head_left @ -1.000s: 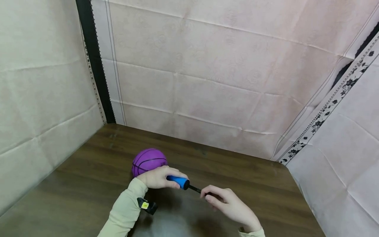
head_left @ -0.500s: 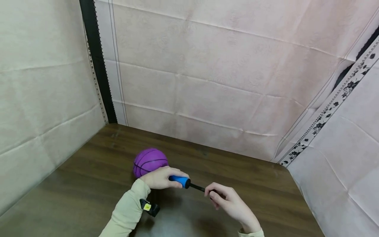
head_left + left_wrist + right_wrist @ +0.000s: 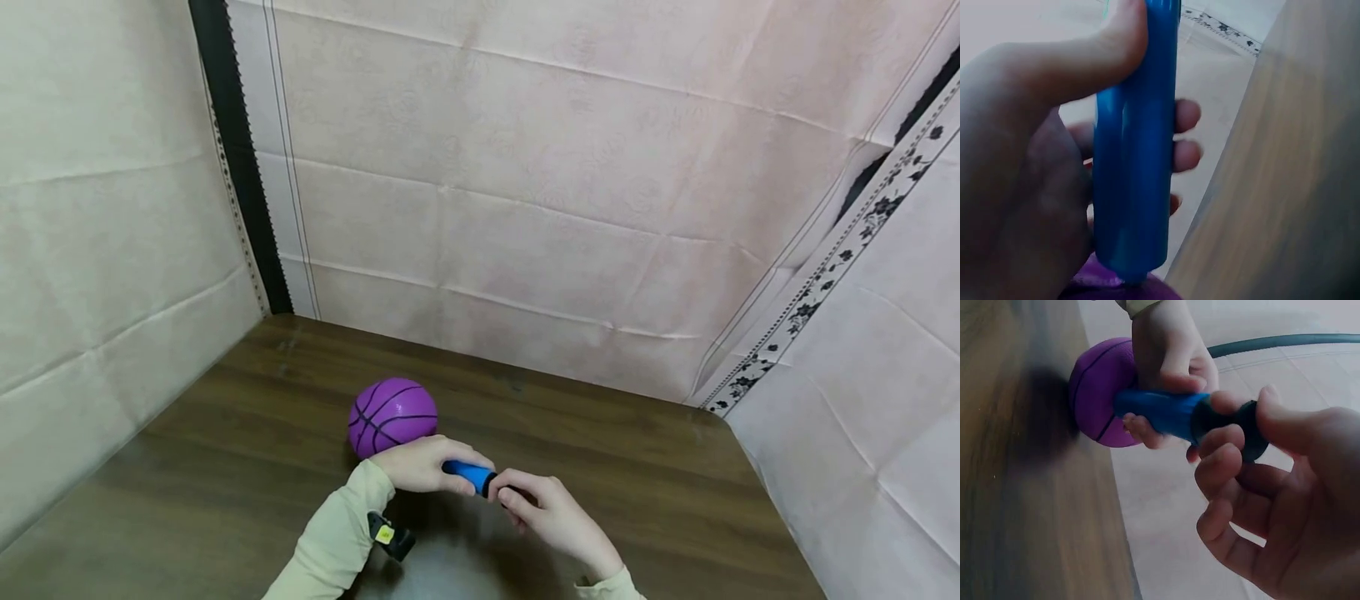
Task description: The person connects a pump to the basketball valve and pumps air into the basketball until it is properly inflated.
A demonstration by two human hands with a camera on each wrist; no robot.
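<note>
A small hand pump with a blue barrel lies level between the two hands. My left hand wraps round the barrel, thumb on one side and fingers curling behind it, as the left wrist view shows. A purple ball with black basketball lines rests on the table just behind the left hand. In the left wrist view the barrel's narrow end meets the ball. My right hand holds the pump's black handle between thumb and fingers, right up against the barrel; no rod shows between them.
The dark wood-grain table extends on every side of the hands. Pale creased cloth hangs behind it and along both sides. A black wrist camera is strapped to the left sleeve.
The pump's black rod, extended before, has gone into the barrel as the right hand moved left toward the left hand. Ball and left hand have shifted slightly right and nearer.
</note>
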